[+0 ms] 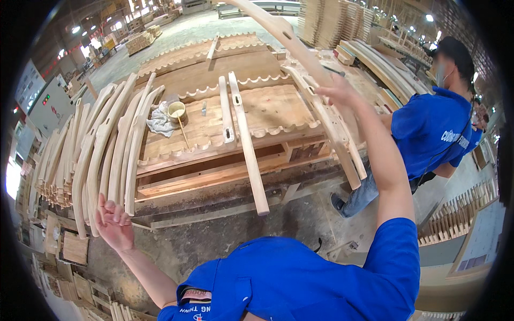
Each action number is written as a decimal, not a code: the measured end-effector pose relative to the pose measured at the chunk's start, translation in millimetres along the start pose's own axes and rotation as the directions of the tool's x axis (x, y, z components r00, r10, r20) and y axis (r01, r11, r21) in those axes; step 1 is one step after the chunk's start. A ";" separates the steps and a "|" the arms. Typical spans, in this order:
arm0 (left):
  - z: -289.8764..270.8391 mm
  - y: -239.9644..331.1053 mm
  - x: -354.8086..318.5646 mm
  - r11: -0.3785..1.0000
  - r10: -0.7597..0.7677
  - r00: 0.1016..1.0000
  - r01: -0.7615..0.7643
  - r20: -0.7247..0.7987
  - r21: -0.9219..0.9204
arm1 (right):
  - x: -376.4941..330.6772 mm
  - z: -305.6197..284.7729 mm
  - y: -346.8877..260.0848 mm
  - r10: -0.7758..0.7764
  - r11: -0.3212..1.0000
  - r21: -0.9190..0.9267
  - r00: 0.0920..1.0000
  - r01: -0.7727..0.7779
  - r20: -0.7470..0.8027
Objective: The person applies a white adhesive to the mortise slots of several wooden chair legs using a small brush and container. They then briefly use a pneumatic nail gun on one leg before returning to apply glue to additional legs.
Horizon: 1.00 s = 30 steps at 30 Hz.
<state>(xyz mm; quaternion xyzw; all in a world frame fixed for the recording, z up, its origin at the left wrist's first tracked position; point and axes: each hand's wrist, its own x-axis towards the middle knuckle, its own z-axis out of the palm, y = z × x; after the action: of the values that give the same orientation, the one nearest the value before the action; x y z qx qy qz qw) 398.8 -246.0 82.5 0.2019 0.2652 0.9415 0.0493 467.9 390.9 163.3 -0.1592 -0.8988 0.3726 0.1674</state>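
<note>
Blue sleeves frame the view; the left hand is spread open, fingertips at the lower ends of stacked curved wooden pieces. Raised ahead, the right hand grips a long curved wooden rail, with a glue cup lying between both hands.

Wood workbench w/ curved chair legs, rag, glue cup.

A cup stands on the workbench, curved wooden pieces stacked to its left.
</note>
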 end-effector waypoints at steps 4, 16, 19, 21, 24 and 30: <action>-18.4 -22.3 -2.6 0.981 -0.119 0.985 0.135 -0.121 0.137 | -1.3 24.1 26.9 0.233 0.972 0.046 0.973 -0.232 -0.003; -7.2 -116.3 29.0 0.822 -0.363 0.893 0.442 -0.266 0.360 | -70.1 137.0 82.9 0.295 0.813 -0.460 0.933 -0.358 -0.206; 0.8 -139.7 33.9 0.795 -0.437 0.882 0.471 -0.179 0.381 | -72.2 147.8 73.8 0.290 0.812 -0.481 0.943 -0.332 -0.162; 0.0 -158.1 35.6 0.737 -0.529 0.830 0.552 -0.176 0.390 | -71.4 147.7 72.3 0.302 0.808 -0.478 0.939 -0.344 -0.164; 0.1 -181.9 36.2 0.635 -0.657 0.735 0.659 -0.166 0.404 | -72.6 150.5 65.4 0.317 0.786 -0.494 0.929 -0.371 -0.192; -2.3 -202.6 80.0 0.635 -0.685 0.725 0.643 -0.074 0.428 | -87.8 163.8 12.5 -0.196 0.776 -0.627 0.919 -0.068 -0.342</action>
<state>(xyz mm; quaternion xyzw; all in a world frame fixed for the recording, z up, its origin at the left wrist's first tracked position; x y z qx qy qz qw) 321.9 -58.0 3.8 0.1406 0.5160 0.7648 0.3593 479.6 262.3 29.2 -0.2451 -0.9243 0.0066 0.2925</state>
